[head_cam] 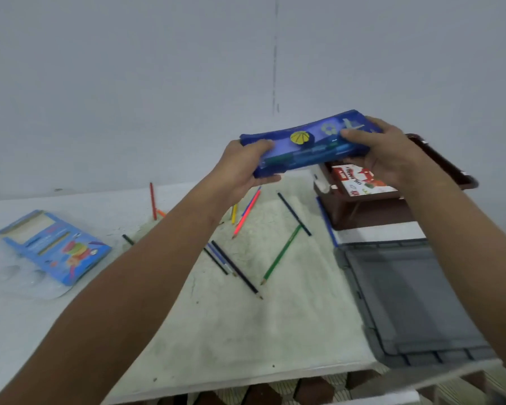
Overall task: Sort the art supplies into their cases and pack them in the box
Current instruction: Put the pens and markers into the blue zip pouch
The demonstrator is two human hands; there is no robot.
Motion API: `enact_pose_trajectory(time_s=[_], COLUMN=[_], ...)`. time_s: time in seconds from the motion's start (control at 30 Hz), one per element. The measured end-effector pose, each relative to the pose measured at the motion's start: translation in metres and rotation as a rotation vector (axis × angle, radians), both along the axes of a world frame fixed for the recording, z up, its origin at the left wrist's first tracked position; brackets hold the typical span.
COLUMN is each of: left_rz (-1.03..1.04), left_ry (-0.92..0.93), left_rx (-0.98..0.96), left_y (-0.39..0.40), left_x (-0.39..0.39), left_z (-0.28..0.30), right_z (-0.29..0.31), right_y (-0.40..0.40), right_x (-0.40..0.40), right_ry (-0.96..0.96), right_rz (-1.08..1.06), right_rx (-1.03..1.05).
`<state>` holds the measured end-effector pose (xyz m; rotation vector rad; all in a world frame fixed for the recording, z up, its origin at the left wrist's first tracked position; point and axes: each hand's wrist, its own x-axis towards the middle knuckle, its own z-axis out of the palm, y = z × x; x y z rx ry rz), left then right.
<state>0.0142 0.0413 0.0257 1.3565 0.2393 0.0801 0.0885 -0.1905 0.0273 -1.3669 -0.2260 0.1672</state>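
Observation:
A translucent blue pencil case (307, 144) with a yellow shell sticker is held in the air above the table's far side. My left hand (246, 168) grips its left end and my right hand (392, 153) grips its right end. Pens show through its side. Just behind and below it stands a brown box (371, 211) with its lid open, holding a white and red oil pastel pack (360, 179). Several loose coloured pencils (281, 252) lie scattered on the table under my arms. A blue cardboard pencil box (56, 247) lies at the left.
A grey plastic lid or tray (406, 299) lies flat at the right front of the white table (246, 331). A clear plastic insert (32, 285) sits under the blue cardboard box. A plain wall stands behind the table.

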Motion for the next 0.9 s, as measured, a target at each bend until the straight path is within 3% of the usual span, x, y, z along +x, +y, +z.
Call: enact_pose_trajectory(time_s=[0.1,0.33,0.43,0.57,0.67,0.9], left_rz=[-0.089,-0.26,-0.254,-0.36,-0.342,-0.137], left_ry=[-0.032,-0.115,-0.138,-0.065,-0.104,-0.133], left_rx=[0.217,0.561,0.724,0.775,0.991,0.821], left_y=[-0.027,-0.081,-0.098,-0.109,-0.112,-0.094], left_x=[0.021,0.065,0.087,0.104,0.112,0.121], left_z=[-0.009,-0.017,-0.016,-0.023,-0.029,-0.038], right_z=[-0.006,-0.014,-0.011,-0.014,-0.024,-0.048], right_y=[-0.039,-0.126,-0.147,-0.169,-0.176,-0.17], right_x=[0.008,0.019,0.03,0.047,0.058,0.091], right_ry=[-0.047,-0.158,-0.159,-0.109,-0.113,-0.14], right_rz=[-0.087,-0.105,-0.102,-0.01,0.075,0.154], right_rx=[-0.07,-0.579,-0.67,-0.749,-0.739,-0.77])
